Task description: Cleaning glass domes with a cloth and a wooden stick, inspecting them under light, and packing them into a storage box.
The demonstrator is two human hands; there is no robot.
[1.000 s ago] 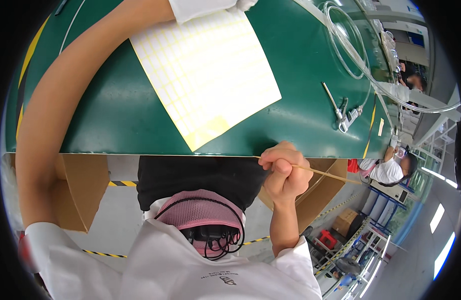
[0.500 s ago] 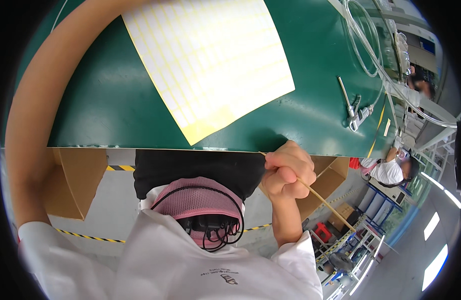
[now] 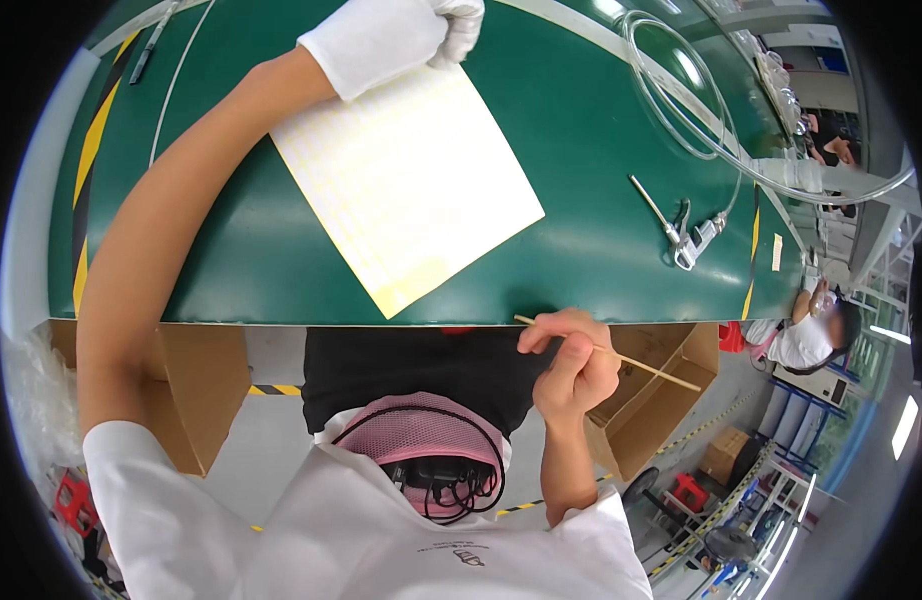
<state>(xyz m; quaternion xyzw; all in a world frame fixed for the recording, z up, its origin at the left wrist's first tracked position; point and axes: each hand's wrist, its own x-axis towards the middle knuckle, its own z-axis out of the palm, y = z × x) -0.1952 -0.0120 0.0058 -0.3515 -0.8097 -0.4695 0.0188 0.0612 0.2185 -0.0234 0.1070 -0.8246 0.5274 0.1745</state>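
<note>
My left hand (image 3: 406, 38), in a white glove, is at the far edge of a white sheet with yellow lines (image 3: 411, 185). Its fingers are curled closed, and whatever they may hold is hidden. The sheet lies at a slant on the green table (image 3: 231, 270), one corner close to the near edge. At that edge, further right, my bare right hand (image 3: 576, 365) pinches a thin wooden stick (image 3: 646, 367). One end of the stick points left past the fingers, the other sticks out to the right.
An air blow gun (image 3: 691, 243) with a coiled clear hose (image 3: 671, 110) lies at the table's right. A dark pen-like tool (image 3: 154, 42) is at the far left. Open cardboard boxes (image 3: 206, 400) stand below the near edge. Another person (image 3: 811, 335) sits at the far right.
The view has shifted, so my gloved left hand now shows at the sheet's far edge. The stick in my right hand has turned flatter, and its left end reaches further past the fingers.
</note>
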